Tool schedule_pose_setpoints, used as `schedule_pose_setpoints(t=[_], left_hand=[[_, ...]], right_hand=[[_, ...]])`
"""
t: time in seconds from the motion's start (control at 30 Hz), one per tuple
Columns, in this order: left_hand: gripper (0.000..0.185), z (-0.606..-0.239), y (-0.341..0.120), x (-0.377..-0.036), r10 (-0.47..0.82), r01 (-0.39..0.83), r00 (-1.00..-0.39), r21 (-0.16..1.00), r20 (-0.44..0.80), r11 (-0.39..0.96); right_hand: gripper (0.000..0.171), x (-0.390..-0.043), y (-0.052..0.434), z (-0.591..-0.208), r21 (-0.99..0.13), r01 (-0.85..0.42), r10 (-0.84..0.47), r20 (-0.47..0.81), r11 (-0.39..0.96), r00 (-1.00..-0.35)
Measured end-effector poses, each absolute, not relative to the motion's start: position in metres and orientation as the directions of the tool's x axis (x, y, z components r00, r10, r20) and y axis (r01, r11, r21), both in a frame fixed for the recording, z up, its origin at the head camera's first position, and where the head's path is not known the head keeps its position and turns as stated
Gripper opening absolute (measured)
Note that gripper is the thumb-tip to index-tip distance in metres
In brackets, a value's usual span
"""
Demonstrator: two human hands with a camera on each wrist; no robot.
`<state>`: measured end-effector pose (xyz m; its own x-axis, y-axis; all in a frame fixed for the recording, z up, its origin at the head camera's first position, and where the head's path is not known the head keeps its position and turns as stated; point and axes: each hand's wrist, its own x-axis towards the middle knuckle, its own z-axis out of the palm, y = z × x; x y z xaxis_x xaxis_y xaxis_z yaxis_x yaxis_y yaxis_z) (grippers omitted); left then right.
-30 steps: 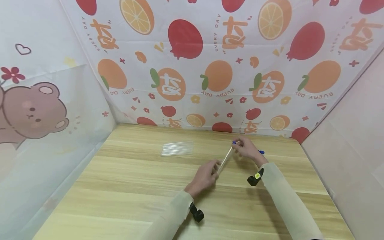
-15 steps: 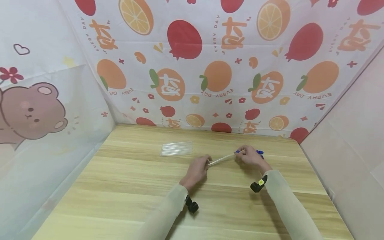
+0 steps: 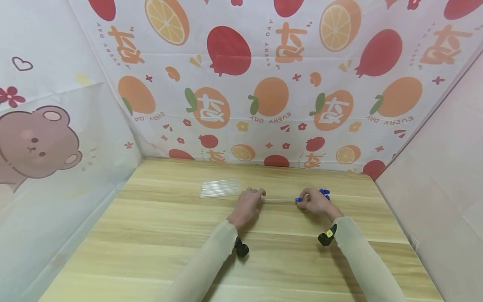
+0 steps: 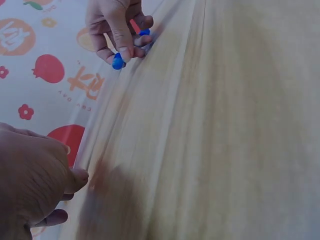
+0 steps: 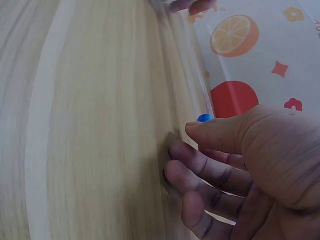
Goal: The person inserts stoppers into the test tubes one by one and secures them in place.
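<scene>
A thin clear tube (image 3: 279,200) spans the gap between the two hands, lying almost level from left to right in the head view. My left hand (image 3: 247,206) pinches its left end. At the other end my right hand (image 3: 317,203) grips a small blue cap (image 3: 299,200) between thumb and fingers. In the right wrist view the blue cap (image 5: 205,118) peeks out past the thumb, its lower part hidden by the fingers. The left wrist view shows the blue cap (image 4: 118,61) at the right fingertips, while the tube hardly shows there.
Several clear tubes (image 3: 220,188) lie side by side on the wooden table (image 3: 158,235), left of the hands. A few loose blue caps (image 3: 324,191) sit just behind the right hand. A fruit-print cloth (image 3: 234,105) hangs along the table's back edge.
The tube has swung from a steep slant to nearly level. My right hand has come nearer and slightly right, baring the loose caps; my left hand has moved left and farther away.
</scene>
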<state>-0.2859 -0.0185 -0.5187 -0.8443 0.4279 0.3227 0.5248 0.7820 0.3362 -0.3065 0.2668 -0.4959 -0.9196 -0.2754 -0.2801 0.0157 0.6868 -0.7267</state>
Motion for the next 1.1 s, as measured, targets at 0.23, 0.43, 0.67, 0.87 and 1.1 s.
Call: schedule_pose_setpoints(t=[0.23,0.43,0.67,0.87,1.1], left_hand=[[0.046,-0.518,-0.011,-0.294,0.448,0.518,-0.851,0.298,0.274,0.802],[0.040,-0.520,-0.008,-0.295,0.445,0.504,-0.860,0.281,0.250,0.817],[0.044,-0.523,-0.006,-0.293,0.450,0.518,-0.847,0.251,0.282,0.818],[0.041,-0.517,-0.006,-0.291,0.457,0.517,-0.848,0.227,0.270,0.826],[0.041,-0.517,-0.007,-0.291,0.456,0.512,-0.850,0.212,0.265,0.832]], right_hand=[[0.014,-0.306,0.270,-0.498,-0.672,-0.005,-0.238,-0.255,0.741,-0.937],[0.015,-0.306,0.272,-0.500,-0.660,-0.015,-0.238,-0.249,0.751,-0.939],[0.019,-0.307,0.274,-0.500,-0.661,-0.012,-0.234,-0.249,0.750,-0.940],[0.026,-0.309,0.274,-0.497,-0.656,0.000,-0.234,-0.270,0.755,-0.934],[0.032,-0.307,0.272,-0.494,-0.662,0.010,-0.247,-0.294,0.750,-0.924]])
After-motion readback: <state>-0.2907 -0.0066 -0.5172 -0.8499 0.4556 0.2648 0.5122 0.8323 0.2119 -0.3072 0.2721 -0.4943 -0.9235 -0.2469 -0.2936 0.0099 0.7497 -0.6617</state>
